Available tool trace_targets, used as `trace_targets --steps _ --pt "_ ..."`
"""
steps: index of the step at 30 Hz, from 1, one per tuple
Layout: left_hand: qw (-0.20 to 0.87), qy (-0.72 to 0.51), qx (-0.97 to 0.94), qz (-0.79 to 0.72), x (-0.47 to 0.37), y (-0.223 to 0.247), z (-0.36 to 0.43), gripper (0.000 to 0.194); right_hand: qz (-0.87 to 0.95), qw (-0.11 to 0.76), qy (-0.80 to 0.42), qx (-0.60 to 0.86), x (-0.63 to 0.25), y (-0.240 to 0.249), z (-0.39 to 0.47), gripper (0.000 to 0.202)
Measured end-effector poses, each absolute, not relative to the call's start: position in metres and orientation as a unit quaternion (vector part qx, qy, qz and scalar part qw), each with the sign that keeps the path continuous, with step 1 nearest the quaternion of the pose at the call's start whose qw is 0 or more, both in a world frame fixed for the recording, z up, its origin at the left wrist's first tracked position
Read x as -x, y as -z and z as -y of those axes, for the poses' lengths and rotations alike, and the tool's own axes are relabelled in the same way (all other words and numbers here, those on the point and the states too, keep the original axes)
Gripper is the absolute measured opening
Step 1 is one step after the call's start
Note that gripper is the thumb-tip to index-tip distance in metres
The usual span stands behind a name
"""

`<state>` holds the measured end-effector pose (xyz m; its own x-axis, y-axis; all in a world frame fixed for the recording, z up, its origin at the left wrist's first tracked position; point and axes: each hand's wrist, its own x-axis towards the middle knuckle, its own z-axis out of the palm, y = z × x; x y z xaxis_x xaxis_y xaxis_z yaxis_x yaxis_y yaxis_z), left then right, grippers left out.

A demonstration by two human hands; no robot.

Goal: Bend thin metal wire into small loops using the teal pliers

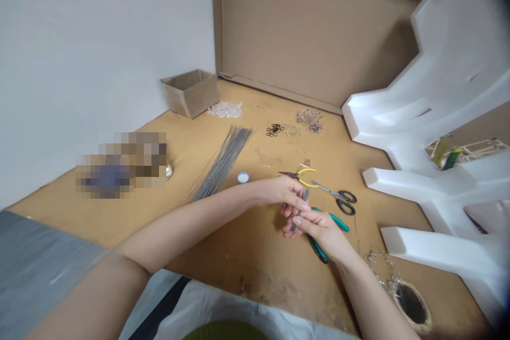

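Between both hands is a short bundle of thin grey wires (306, 194), standing at a slant. My left hand (290, 192) pinches its upper part. Closed around the lower part is my right hand (319, 224), its thumb pressed on the wires. Teal-handled pliers (319, 251) lie under my right hand, their jaws hidden. Just beyond the hands are yellow-handled pliers (305, 171) and black-handled scissors (346, 202). A long bundle of grey wires (223, 162) lies on the table (255, 260) beyond my left forearm, partly covered by it.
A small cardboard box (193, 96) stands at the back left beside clear beads (226, 110). Black rings (274, 130) and a silvery heap (311, 119) lie farther back. A white moulded frame (398, 117) borders the right side. An oval mirror (413, 305) lies front right.
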<state>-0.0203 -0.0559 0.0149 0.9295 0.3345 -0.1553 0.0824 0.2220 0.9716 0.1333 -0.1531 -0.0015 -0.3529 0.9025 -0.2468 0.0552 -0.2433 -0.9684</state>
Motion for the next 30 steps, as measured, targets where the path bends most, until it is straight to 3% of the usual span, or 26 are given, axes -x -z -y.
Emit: trace_targets --steps 8,15,23,30 --pt "0.724 -0.125 -0.655 -0.177 0.018 -0.016 0.059 0.028 0.491 0.364 -0.635 0.473 -0.136 0.007 0.152 0.022" --pt "0.695 -0.153 -0.679 -0.180 0.011 -0.016 0.077 0.039 0.495 0.413 -0.596 0.478 -0.139 0.017 0.150 0.023" --pt "0.590 -0.298 -0.702 -0.266 -0.002 0.000 0.100 0.036 0.499 0.432 -0.534 0.529 -0.134 0.017 0.151 0.029" --pt "0.664 -0.317 -0.642 -0.215 -0.003 0.003 0.102 0.041 0.545 0.422 -0.463 0.558 -0.133 0.011 0.151 0.030"
